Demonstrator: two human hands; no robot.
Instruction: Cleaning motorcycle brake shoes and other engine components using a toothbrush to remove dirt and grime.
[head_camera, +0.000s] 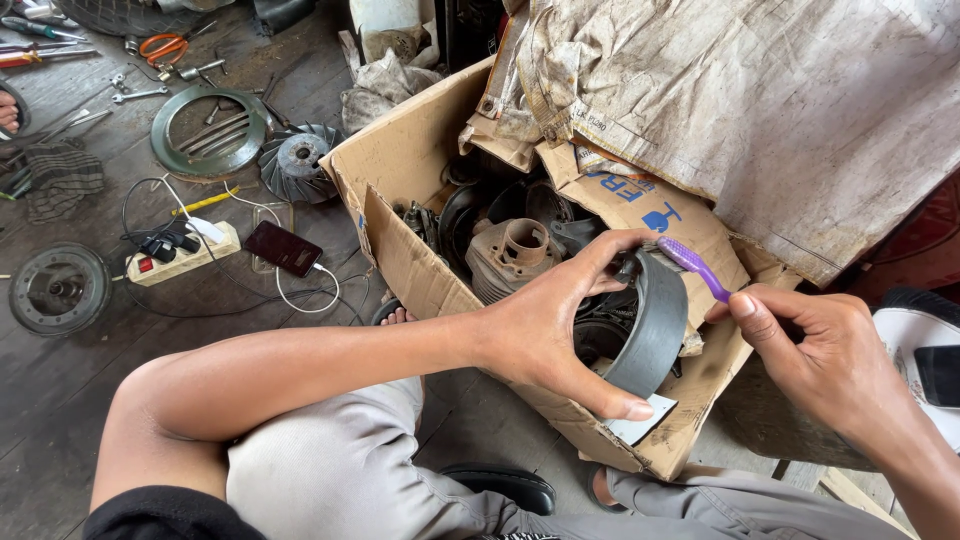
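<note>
**Brake shoe held over the cardboard box, toothbrush at its top end**

The left hand (545, 330) gripped a curved grey brake shoe (652, 325), thumb at its lower end and fingers closed round its upper end, holding it above the open cardboard box (405, 160). The right hand (815, 355), just right of the box's near corner, pinched a purple toothbrush (695, 266) between thumb and fingers, the brush head lying at the top of the shoe; whether the bristles touched it could not be made out. Inside the box lay a finned metal cylinder (510, 255) among dark parts. A stained cloth (760, 110) draped over the box's far right side. On the floor left of the box lay a power strip (183, 255), a dark phone (285, 248) on a white cable, a green ring cover (212, 132) and a fan wheel (298, 160).
</note>
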